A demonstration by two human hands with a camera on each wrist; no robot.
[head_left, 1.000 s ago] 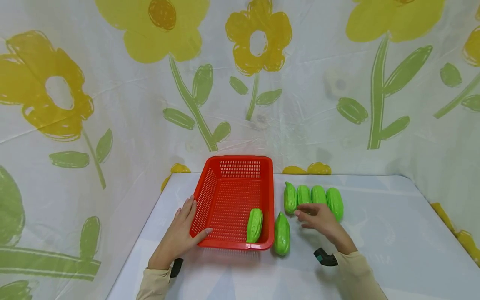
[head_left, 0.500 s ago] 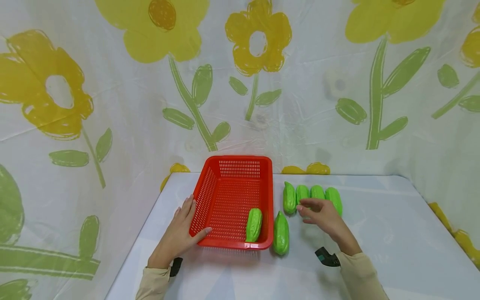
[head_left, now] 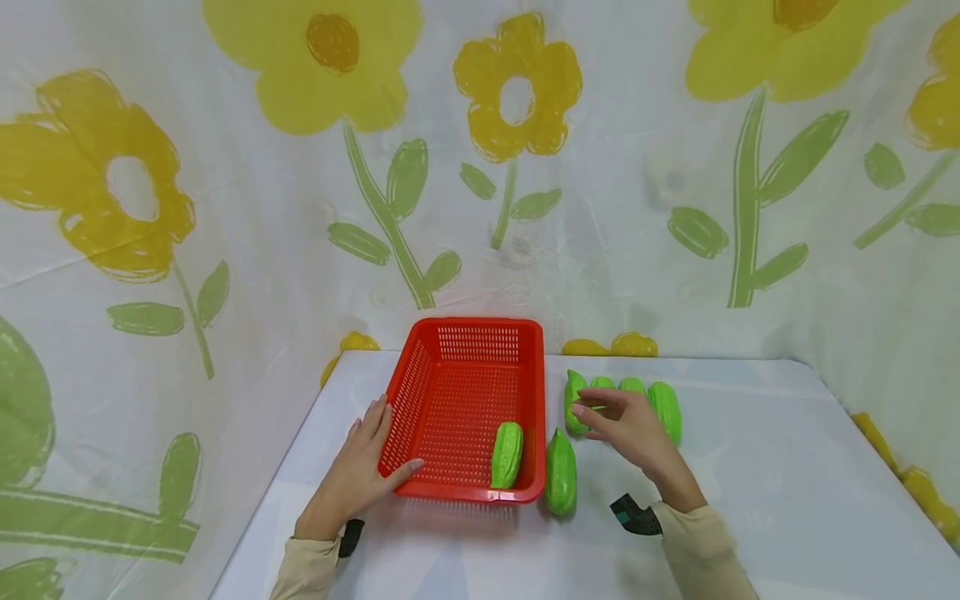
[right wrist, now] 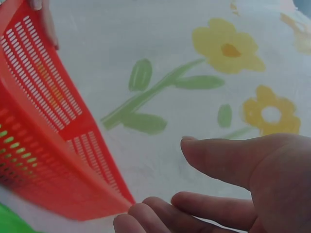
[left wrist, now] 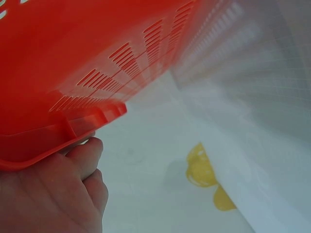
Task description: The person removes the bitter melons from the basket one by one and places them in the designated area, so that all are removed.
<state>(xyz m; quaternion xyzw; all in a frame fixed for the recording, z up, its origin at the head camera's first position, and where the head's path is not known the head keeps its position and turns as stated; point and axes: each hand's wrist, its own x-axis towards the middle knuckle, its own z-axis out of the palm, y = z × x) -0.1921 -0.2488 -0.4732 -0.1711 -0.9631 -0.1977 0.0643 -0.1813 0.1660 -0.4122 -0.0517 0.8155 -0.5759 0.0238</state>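
Note:
In the head view my left hand point(head_left: 352, 475) rests on the left front corner of a red perforated basket point(head_left: 536, 400). Its fingers lie straight along the outer rim, and the thumb reaches over the front edge. One glossy green bitter melon point(head_left: 507, 455) lies inside at the right front. My right hand point(head_left: 630, 429) hovers above the row of bitter melons point(head_left: 665, 412) right of the basket, partly hiding them. Thumb and fingers stand apart with nothing between them, as the right hand point(right wrist: 286, 184) shows in the right wrist view.
A single bitter melon point(head_left: 561, 475) lies just outside the basket's right wall. The white table point(head_left: 750, 467) extends to the right. A flower-printed curtain point(head_left: 622, 208) hangs behind the table and along its sides.
My right hand first drifts slightly right, then back left and a little away from me over the melons. The left hand stays on the basket. The head view tilts slightly upward.

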